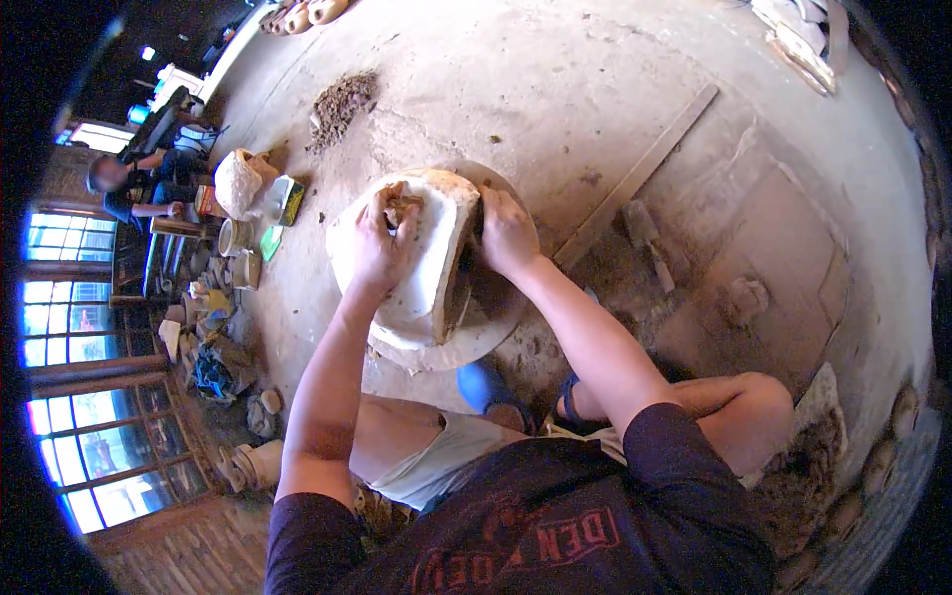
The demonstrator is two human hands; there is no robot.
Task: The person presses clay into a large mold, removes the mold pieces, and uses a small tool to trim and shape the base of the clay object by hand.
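A white plaster mold with a dark, clay-smeared side lies on a round flat disc in front of me. My left hand is above the mold's top, its fingers curled round a small lump of brown clay. At the mold's right side, my right hand grips the edge. Its fingertips are hidden in the shadow between the white wall and the dark side.
A long wooden plank lies on the floor to the right, beside a flat-bladed tool. Clay crumbs are heaped beyond the mold. At the left, another person sits near a white plaster piece and several pots.
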